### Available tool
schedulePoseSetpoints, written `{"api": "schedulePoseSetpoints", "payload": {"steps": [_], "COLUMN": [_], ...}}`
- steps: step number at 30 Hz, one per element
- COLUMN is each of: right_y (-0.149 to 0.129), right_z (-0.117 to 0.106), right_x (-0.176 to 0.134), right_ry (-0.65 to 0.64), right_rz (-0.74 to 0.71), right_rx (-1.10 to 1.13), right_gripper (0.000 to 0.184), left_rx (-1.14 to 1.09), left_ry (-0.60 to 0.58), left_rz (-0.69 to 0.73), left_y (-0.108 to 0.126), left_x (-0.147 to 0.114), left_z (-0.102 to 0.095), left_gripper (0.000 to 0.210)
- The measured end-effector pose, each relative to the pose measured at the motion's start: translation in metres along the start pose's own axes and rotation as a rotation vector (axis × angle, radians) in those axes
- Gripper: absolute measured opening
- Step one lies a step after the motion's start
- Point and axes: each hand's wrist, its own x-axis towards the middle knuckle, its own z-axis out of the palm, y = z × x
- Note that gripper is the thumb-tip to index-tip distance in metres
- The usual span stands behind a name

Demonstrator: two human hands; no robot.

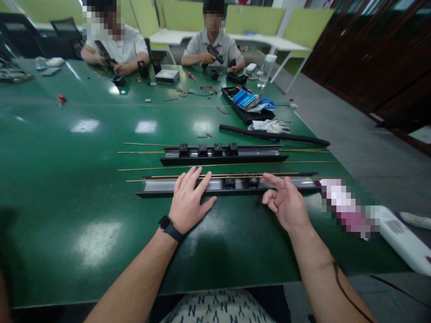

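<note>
My left hand (191,197), a watch on its wrist, lies palm down with fingers spread over a long black channel (158,194) with a pale inside. Its fingertips reach a thin brass-coloured rod (232,175) along the channel's far side. My right hand (286,204) is turned partly sideways at the channel's right half, its index finger stretched toward the rod and the lower fingers loosely curled. I cannot tell whether that fingertip touches the rod. Between my hands sit small black blocks (229,181) in the channel; others may be hidden under my left hand.
A second black channel (222,159) with several black blocks and rods lies just beyond. Farther back are a black tube (272,134), white gloves (269,126) and a black tray (232,102). Two people sit across the table holding power tools. A white device (402,237) lies right.
</note>
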Motion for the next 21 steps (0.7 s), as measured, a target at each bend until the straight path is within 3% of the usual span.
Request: {"api": "schedulePoseSetpoints", "payload": {"steps": [21], "right_y": [-0.0007], "right_z": [0.0002], "right_x": [-0.0013], "right_ry": [-0.043], "right_rz": [0.004], "right_rx": [-0.023], "right_gripper": [0.05], "left_rx": [0.002], "left_ry": [-0.005], "left_rz": [-0.001], "left_y": [0.0012], "left_x": [-0.0004], "left_z": [-0.0004], "left_gripper": [0.066]}}
